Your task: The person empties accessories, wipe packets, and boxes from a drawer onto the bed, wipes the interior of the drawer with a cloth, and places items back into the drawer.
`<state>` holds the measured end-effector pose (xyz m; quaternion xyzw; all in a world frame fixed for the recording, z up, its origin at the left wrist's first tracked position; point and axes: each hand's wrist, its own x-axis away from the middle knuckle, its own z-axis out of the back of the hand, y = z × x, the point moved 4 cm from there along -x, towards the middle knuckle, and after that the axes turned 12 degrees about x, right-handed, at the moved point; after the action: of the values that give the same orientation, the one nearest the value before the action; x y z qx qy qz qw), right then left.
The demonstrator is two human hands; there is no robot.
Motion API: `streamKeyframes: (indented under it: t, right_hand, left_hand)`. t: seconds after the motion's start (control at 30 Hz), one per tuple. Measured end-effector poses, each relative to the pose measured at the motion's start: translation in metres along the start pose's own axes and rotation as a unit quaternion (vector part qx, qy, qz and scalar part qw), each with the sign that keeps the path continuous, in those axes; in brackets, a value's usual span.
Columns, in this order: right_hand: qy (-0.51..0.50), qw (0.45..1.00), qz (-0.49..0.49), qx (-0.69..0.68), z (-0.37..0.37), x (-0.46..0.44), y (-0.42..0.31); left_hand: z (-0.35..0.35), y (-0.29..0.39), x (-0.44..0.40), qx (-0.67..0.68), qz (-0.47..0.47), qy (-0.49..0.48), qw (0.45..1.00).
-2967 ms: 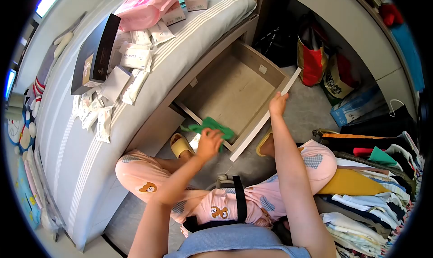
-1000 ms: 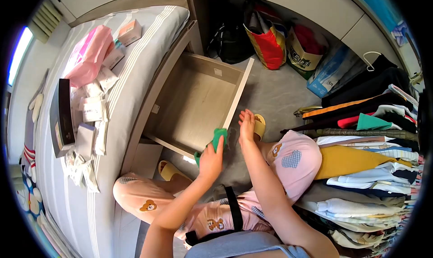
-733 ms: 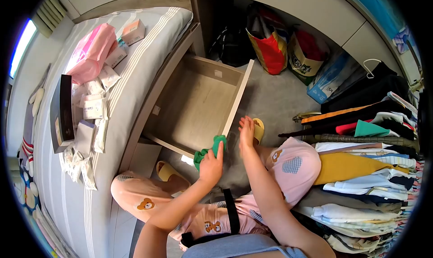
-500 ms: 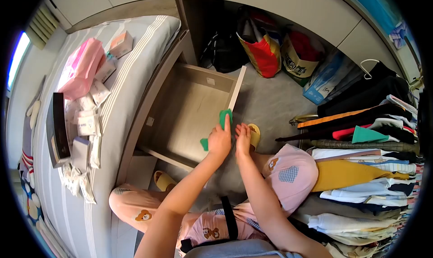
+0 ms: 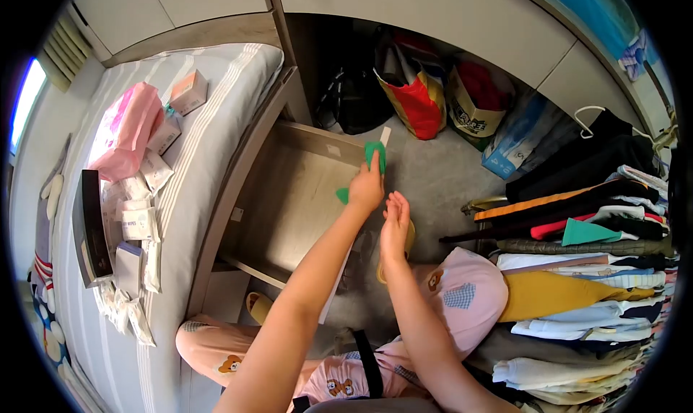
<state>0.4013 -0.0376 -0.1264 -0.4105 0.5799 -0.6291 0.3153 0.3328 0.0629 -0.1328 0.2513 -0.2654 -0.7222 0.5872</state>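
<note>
In the head view a bare wooden drawer point(image 5: 289, 189) is pulled out from the bed base. A green cloth point(image 5: 375, 153) lies over the top edge of its front panel, towards the far corner. My left hand point(image 5: 367, 187) grips this cloth and presses it on that edge; part of the cloth hangs on the inner side. My right hand point(image 5: 395, 222) holds nothing, fingers stretched out, just outside the drawer front and near a yellow slipper point(image 5: 410, 241).
On the bed point(image 5: 216, 117) to the left lie a pink package point(image 5: 128, 128), small boxes, wipes packs and a black box point(image 5: 92, 229). Filled bags point(image 5: 419, 99) stand on the floor beyond the drawer. Hanging clothes point(image 5: 577, 283) fill the right side.
My left hand has slid the green cloth along the drawer's front edge, away from me towards the far corner. My right hand stays beside the front panel, still open. The view has tilted slightly.
</note>
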Motion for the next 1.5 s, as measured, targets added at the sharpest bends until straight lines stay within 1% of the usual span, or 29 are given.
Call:
streamKeyframes:
  t: [0.03, 0.07, 0.13, 0.17, 0.2, 0.23, 0.27, 0.33, 0.4, 0.47, 0.53, 0.57, 0.6, 0.67, 0.77, 0.8, 0.87, 0.97, 1.07, 1.1, 1.2, 1.27, 1.3, 1.37, 1.4, 1.43, 1.5]
  right_hand:
    - [0.007, 1.000, 0.003, -0.006, -0.005, -0.010, -0.006]
    - [0.005, 1.000, 0.015, 0.025, -0.011, -0.020, -0.011]
    - [0.002, 0.996, 0.040, 0.084, -0.024, -0.045, -0.019]
    - [0.010, 0.978, 0.091, 0.189, -0.033, -0.059, -0.024]
    - [0.018, 0.945, 0.140, 0.294, -0.042, -0.074, -0.025]
    - [0.020, 0.916, 0.168, 0.363, -0.052, -0.090, -0.018]
    - [0.019, 0.907, 0.166, 0.387, -0.058, -0.103, -0.006]
    - [0.019, 0.885, 0.162, 0.436, -0.069, -0.128, 0.013]
    - [-0.015, 0.908, 0.123, 0.400, -0.069, -0.131, 0.022]
    - [-0.031, 0.923, 0.092, 0.374, -0.069, -0.131, 0.026]
    - [-0.034, 0.925, 0.102, 0.363, -0.070, -0.129, 0.027]
    - [-0.042, 0.928, 0.101, 0.356, -0.069, -0.126, 0.021]
    - [-0.050, 0.931, 0.099, 0.349, -0.069, -0.122, 0.013]
    - [-0.043, 0.928, 0.107, 0.355, -0.070, -0.117, 0.005]
    - [-0.048, 0.934, 0.097, 0.340, -0.071, -0.118, 0.003]
    - [-0.052, 0.939, 0.089, 0.329, -0.071, -0.117, 0.006]
    - [-0.048, 0.934, 0.091, 0.341, -0.070, -0.119, 0.011]
    - [-0.041, 0.930, 0.094, 0.354, -0.069, -0.118, 0.012]
    - [-0.049, 0.930, 0.093, 0.353, -0.066, -0.119, 0.011]
    - [-0.053, 0.931, 0.090, 0.349, -0.066, -0.118, 0.012]
    - [-0.063, 0.930, 0.098, 0.349, -0.066, -0.121, 0.015]
    - [-0.066, 0.931, 0.071, 0.351, -0.068, -0.119, 0.009]
    - [-0.068, 0.932, 0.058, 0.352, -0.068, -0.119, 0.007]
    - [-0.054, 0.925, 0.081, 0.367, -0.066, -0.121, 0.017]
    - [-0.048, 0.922, 0.093, 0.373, -0.068, -0.122, 0.016]
    - [-0.048, 0.923, 0.091, 0.371, -0.069, -0.122, 0.017]
    - [-0.046, 0.925, 0.086, 0.367, -0.068, -0.120, 0.014]
  left_hand:
    - [0.000, -0.007, 0.011, 0.064, -0.006, 0.019, 0.998]
    - [0.001, -0.016, 0.027, 0.126, -0.012, 0.037, 0.991]
    - [0.007, -0.038, 0.054, 0.202, -0.026, 0.056, 0.977]
    - [0.012, -0.050, 0.060, 0.242, 0.011, 0.021, 0.970]
    - [0.017, -0.063, 0.065, 0.282, 0.049, -0.013, 0.958]
    - [0.021, -0.075, 0.066, 0.322, 0.087, -0.047, 0.942]
    - [0.031, -0.088, 0.059, 0.310, 0.121, 0.027, 0.942]
    - [0.049, -0.114, 0.039, 0.283, 0.187, 0.173, 0.925]
    - [0.073, -0.127, 0.005, 0.404, 0.095, 0.248, 0.876]
    - [0.086, -0.138, -0.032, 0.329, 0.051, 0.280, 0.900]
    - [0.092, -0.150, -0.070, 0.144, -0.024, 0.279, 0.949]
    - [0.093, -0.156, -0.088, 0.048, -0.064, 0.273, 0.959]
    - [0.090, -0.169, -0.102, 0.004, -0.029, 0.214, 0.976]
    - [0.087, -0.181, -0.114, -0.050, -0.037, 0.168, 0.984]
    - [0.066, -0.179, -0.118, -0.048, -0.071, 0.219, 0.972]
    - [0.058, -0.168, -0.114, -0.059, -0.108, 0.230, 0.965]
    - [0.031, -0.131, -0.103, -0.049, -0.116, 0.206, 0.971]
    - [-0.010, -0.085, -0.087, 0.029, -0.119, 0.147, 0.981]
    - [-0.015, -0.077, -0.079, 0.045, -0.154, 0.110, 0.981]
    - [-0.008, -0.080, -0.077, 0.023, -0.170, 0.070, 0.983]
    - [0.001, -0.114, -0.079, -0.001, -0.183, 0.079, 0.980]
    - [0.018, -0.138, -0.083, 0.009, -0.095, 0.202, 0.975]
    - [0.027, -0.146, -0.083, 0.024, -0.086, 0.239, 0.967]
    - [0.033, -0.160, -0.081, 0.134, -0.039, 0.304, 0.942]
    - [0.033, -0.167, -0.081, 0.186, -0.016, 0.335, 0.923]
    - [0.028, -0.177, -0.078, 0.239, 0.050, 0.359, 0.901]
    - [0.017, -0.199, -0.086, 0.352, 0.122, 0.402, 0.836]
